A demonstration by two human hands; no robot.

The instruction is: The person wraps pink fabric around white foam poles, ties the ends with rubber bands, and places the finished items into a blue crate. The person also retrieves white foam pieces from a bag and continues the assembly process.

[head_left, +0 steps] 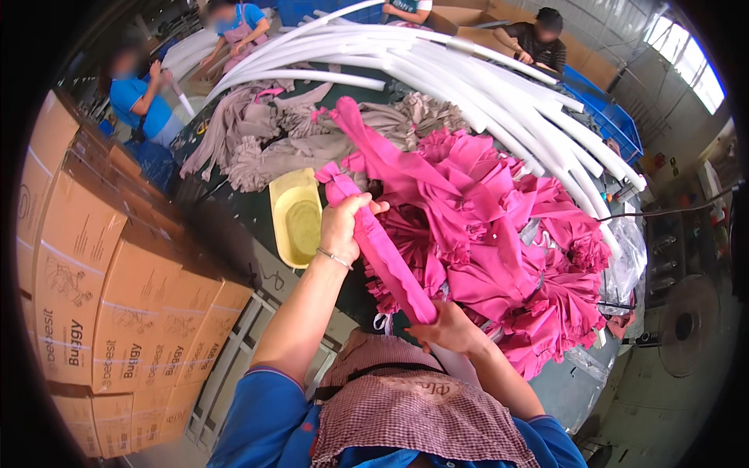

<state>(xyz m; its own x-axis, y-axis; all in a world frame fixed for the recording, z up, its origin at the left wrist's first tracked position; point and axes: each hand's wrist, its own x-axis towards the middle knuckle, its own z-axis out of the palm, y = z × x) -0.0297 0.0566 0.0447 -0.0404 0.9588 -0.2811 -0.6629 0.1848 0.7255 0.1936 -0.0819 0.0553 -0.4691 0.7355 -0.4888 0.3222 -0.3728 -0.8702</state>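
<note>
A long pink fabric sleeve (390, 261) slants across in front of me, from upper left to lower right. It looks filled out, like a tube. My left hand (343, 226) wraps round its upper part, thumb across the cloth. Lower down, my right hand (449, 327) grips the sleeve's near end. Just below that hand a pale, rounded piece (459, 365) shows, perhaps the end of a white tube inside; the rest is hidden. A big heap of pink fabric sleeves (484, 226) lies right behind, beside both hands.
A yellow plastic tub (298, 222) stands left of my left hand. Grey-brown fabric sleeves (273, 148) and long white foam tubes (484, 86) cover the table's far side. Stacked cardboard boxes (117, 288) rise at left. Several co-workers (144, 97) are around the far side.
</note>
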